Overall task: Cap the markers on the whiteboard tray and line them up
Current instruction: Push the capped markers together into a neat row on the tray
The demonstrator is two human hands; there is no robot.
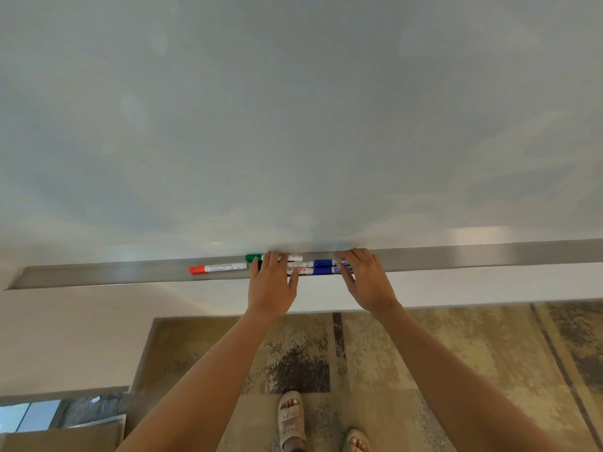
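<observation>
Metal tray (98, 275): a brushed strip along the foot of the whiteboard (293, 109), running from the left end off past the right edge.
Left hand (271, 285): palm down, fingers stretched forward and spread over the left ends of the bunched markers; the fingertips reach the back of the tray, the thumb lies along the tray's front lip. Fingers flat and loose — not curled round anything.
Right hand (365, 282): palm down too, angled inward, fingers laid across the right ends of the same bunch, thumb pointing left along the front lip. Also unclenched, pressing rather than grasping as far as can be seen.
Arms: both bare, reaching up from the bottom corners and converging on the tray.
Markers counted: 5 in part view at least.
Red marker (218, 268): 1, capped, lying alone on the tray just left of the left hand.
Green marker (255, 257): 1, capped end poking out left of the left hand, at the back of the tray.
Blue markers (323, 267): 2 blue caps, stacked front and back between the hands.
White barrels (300, 265): between the hands — their far ends are hidden under the fingers.
Floor: patterned carpet (456, 353) below, 2 sandalled feet (291, 419) at the bottom.
</observation>
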